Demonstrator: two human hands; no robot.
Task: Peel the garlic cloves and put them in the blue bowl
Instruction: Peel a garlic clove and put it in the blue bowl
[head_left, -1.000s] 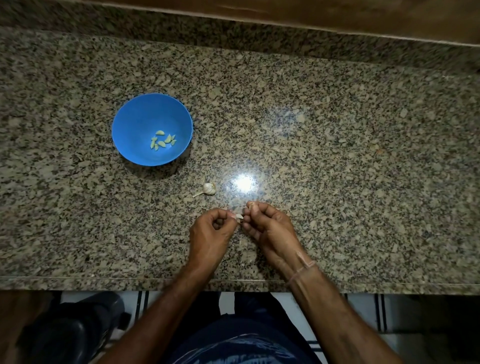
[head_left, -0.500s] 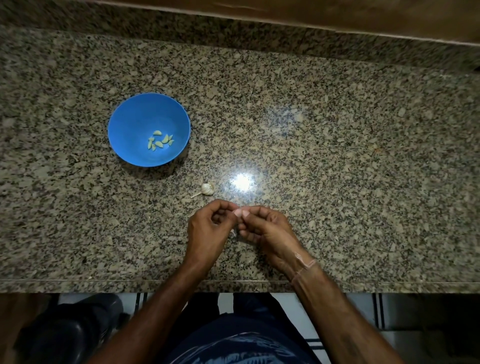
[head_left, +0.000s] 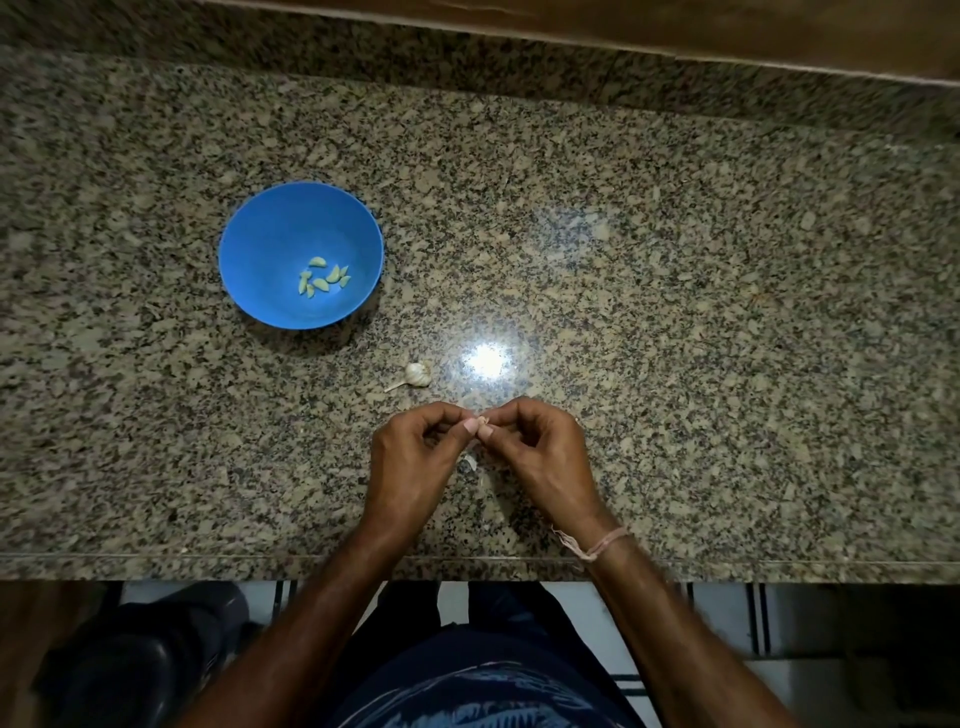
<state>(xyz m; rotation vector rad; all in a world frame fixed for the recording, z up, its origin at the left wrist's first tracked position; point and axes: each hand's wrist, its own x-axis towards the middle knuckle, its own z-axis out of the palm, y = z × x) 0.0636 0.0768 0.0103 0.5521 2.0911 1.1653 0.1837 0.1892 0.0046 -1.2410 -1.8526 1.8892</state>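
Left hand (head_left: 415, 467) and right hand (head_left: 540, 457) pinch one garlic clove (head_left: 483, 422) between fingertips above granite counter (head_left: 675, 312); blue bowl (head_left: 260, 249) holds peeled cloves (head_left: 323, 280).

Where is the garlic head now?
The garlic head lies on the granite counter, just beyond the left hand, between the blue bowl and the light glare.

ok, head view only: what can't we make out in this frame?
- Clove pinched between left hand and right hand: fingertips cover most of it; how much is peeled is unclear.
- White scrap on the counter below the hands: too small to tell skin from clove.
- Peeled cloves in the blue bowl: small and overlapping, exact count uncertain.
- Garlic bulb: cloves left not visible.
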